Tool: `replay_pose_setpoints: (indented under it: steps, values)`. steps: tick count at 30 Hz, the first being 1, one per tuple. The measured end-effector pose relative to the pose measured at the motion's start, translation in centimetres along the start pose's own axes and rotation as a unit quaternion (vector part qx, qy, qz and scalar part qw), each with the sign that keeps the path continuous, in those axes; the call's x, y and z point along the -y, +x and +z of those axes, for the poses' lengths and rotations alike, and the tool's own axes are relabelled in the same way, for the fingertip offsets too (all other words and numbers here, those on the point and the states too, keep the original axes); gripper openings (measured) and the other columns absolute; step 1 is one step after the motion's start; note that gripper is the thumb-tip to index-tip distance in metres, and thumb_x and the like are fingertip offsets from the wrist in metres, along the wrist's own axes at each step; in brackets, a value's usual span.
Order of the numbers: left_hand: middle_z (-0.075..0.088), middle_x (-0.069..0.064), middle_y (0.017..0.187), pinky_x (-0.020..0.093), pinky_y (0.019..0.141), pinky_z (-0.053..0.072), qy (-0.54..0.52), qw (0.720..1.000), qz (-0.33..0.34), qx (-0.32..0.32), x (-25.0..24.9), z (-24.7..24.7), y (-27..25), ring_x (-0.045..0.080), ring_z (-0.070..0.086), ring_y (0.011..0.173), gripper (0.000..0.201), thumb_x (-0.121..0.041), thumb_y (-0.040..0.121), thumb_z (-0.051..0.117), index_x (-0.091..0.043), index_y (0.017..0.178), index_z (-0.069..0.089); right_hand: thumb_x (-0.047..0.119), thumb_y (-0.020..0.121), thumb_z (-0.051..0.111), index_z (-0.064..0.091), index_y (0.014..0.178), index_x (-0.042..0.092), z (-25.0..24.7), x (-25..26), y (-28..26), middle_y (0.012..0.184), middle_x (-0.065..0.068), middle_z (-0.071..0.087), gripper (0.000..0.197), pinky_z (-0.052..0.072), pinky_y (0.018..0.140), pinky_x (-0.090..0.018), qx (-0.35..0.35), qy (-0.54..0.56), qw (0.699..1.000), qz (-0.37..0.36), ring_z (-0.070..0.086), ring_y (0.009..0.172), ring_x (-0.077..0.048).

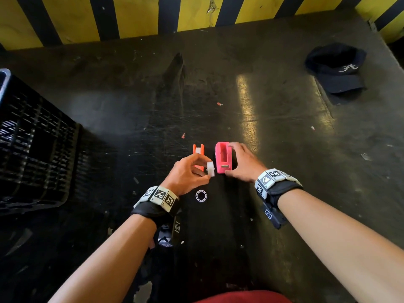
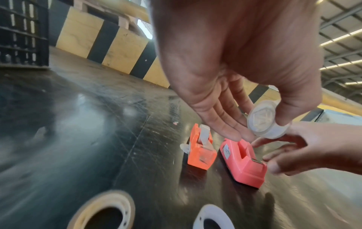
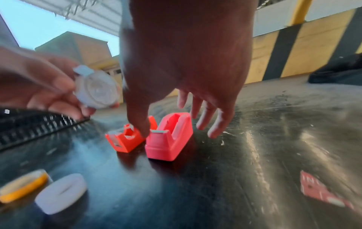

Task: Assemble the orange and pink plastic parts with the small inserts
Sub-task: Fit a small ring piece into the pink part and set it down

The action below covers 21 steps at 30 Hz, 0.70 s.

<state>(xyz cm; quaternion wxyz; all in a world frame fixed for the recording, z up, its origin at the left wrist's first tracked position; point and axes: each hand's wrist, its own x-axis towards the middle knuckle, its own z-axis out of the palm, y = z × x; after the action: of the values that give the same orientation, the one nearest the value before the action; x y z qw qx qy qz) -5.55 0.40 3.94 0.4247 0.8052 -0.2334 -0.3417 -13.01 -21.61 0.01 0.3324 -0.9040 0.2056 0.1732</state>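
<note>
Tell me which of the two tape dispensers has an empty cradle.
The larger pink dispenser, by the right hand: its cradle is bare. The smaller orange dispenser holds a white piece. The left hand pinches a white spool.
</note>
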Motion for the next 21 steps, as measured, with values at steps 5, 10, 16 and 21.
replay_pose_setpoints:
  steps: [5, 10, 16, 21]
  values:
    - [0.076, -0.009, 0.104, 0.025, 0.087, 0.06, 0.059, 0.998, 0.023, -0.023, -0.4, -0.8, 1.7, 0.005, 0.075, 0.088, 0.042, -0.02, 0.075, 0.085, -0.026, 0.113, 0.068, 0.037, 0.06, 0.097, 0.004, 0.161, 0.03, 0.6, -0.1, 2.5, 0.169, 0.003, 0.011, 0.138, 0.038, 0.112, -0.061, 0.043, -0.107, 0.993, -0.007, 0.03, 0.148, -0.04]
    - [0.07, -0.02, 0.096, 0.008, 0.078, 0.046, 0.108, 0.993, 0.044, -0.022, -0.7, -1.2, 2.6, -0.004, 0.067, 0.091, 0.041, -0.024, 0.077, 0.084, -0.027, 0.115, 0.07, 0.04, 0.055, 0.095, 0.021, 0.156, 0.029, 1.0, -0.4, 2.9, 0.159, 0.0, 0.035, 0.125, 0.039, 0.111, -0.053, 0.004, -0.076, 0.996, -0.045, 0.041, 0.141, -0.033]
    - [0.064, -0.005, 0.13, 0.038, 0.103, 0.047, 0.166, 0.983, 0.078, -0.031, -1.4, -1.1, 3.1, 0.019, 0.056, 0.121, 0.048, -0.036, 0.074, 0.085, -0.034, 0.119, 0.067, 0.042, 0.052, 0.093, 0.027, 0.152, 0.029, 0.5, 0.4, 0.2, 0.151, 0.002, 0.035, 0.121, 0.045, 0.106, -0.043, -0.016, 0.016, 0.99, -0.14, 0.045, 0.135, -0.024]
    - [0.056, -0.002, 0.142, 0.042, 0.11, 0.042, 0.195, 0.975, 0.092, -0.05, -2.3, -0.9, 2.4, 0.024, 0.046, 0.133, 0.054, -0.031, 0.075, 0.087, -0.03, 0.125, 0.067, 0.044, 0.053, 0.093, 0.026, 0.153, 0.028, -0.4, 1.9, -1.8, 0.15, 0.003, 0.035, 0.121, 0.047, 0.106, -0.047, -0.024, 0.026, 0.986, -0.162, 0.048, 0.134, -0.023]
